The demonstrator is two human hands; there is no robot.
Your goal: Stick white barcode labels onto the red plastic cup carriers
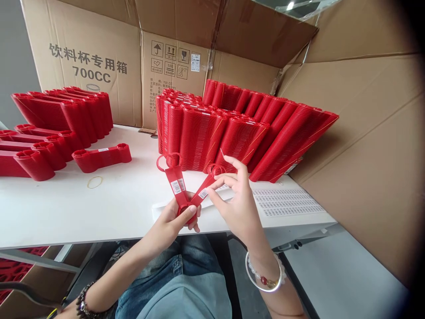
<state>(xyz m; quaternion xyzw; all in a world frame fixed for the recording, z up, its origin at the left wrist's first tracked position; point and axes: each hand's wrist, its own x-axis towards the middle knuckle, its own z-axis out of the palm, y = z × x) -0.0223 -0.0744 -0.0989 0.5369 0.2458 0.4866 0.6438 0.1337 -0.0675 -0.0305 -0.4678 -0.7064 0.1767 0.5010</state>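
My left hand (179,217) is closed around the lower end of several flat red plastic strips with ringed ends, held fanned out in a V above the table's front edge. White barcode labels (175,187) show on the left strips (173,175). Another barcode label (203,193) is on the right strip (207,182). Beside that strip is my right hand (234,199), its index finger raised and its thumb and middle finger apart. The thumb tip is at the label's edge; whether it presses there I cannot tell.
A sheet of barcode labels (287,202) lies on the white table (126,212) at the right. Tall stacks of red strips (195,133) stand behind my hands. More red stacks (86,115), a short bundle (102,158) and a rubber band (94,182) are at the left. Cardboard (109,102) walls the back and right.
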